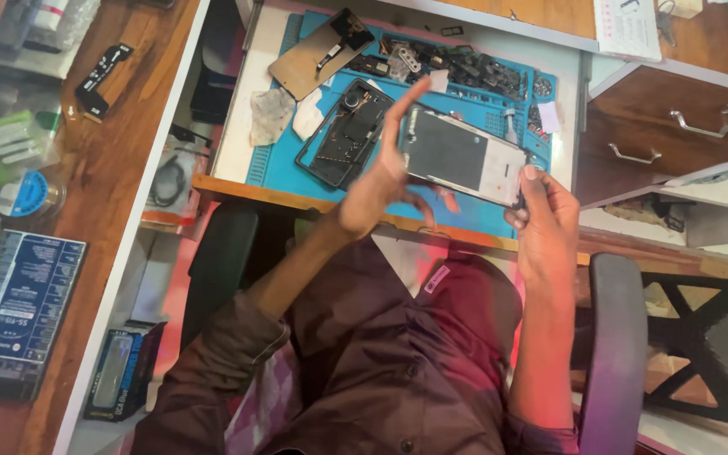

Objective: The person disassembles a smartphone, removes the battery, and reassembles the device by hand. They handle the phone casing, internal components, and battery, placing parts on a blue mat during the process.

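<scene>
My right hand (543, 215) grips one end of a flat grey phone panel (461, 156), holding it above the blue work mat (267, 164). My left hand (381, 181) is raised at the panel's other end, fingers spread, with one finger pointing up along its edge. Whether that hand touches the panel is unclear. Just left of it, an opened dark phone frame (345, 135) lies on the mat. A gold back plate (318, 55) rests at the mat's far corner.
Small dark parts (465, 67) are piled at the mat's far side. Wooden drawers (676, 126) stand to the right. A wooden counter on the left holds a blue device (18, 312) and a solder reel (27, 194). A chair arm (612, 337) is at my right.
</scene>
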